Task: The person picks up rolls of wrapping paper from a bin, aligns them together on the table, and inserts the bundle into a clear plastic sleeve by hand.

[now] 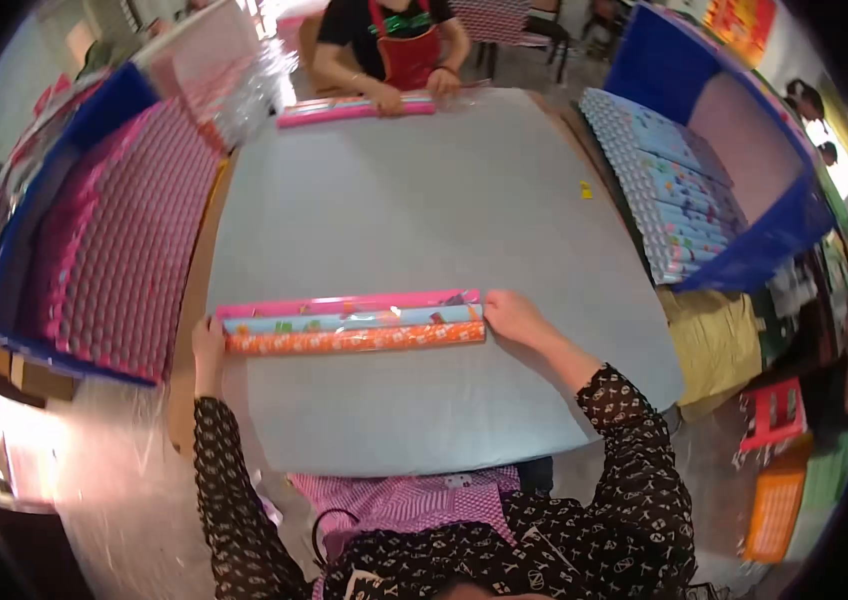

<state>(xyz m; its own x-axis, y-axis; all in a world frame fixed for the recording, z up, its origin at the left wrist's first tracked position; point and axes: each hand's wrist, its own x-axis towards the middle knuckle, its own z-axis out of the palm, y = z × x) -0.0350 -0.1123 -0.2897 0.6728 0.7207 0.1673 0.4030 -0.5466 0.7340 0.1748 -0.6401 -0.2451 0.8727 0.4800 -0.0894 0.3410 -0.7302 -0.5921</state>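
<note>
Three patterned wrapping paper rolls (354,322), pink, light blue and orange, lie side by side across the near half of the table. Shiny clear film seems to cover them. My left hand (209,340) is closed at their left end, the thumb near the blue and pink rolls. At the opposite end my right hand (516,316) has its fingers curled in against the roll tips. Parts of the fingers on both hands are hidden from above.
A grey-blue table (424,220) spreads before me. Across it a person in a red apron (409,60) handles pink rolls (354,110). Blue bins stand both sides, with pink rolls (129,240) left and light-blue rolls (679,190) right. A small yellow piece (586,190) lies near the right edge.
</note>
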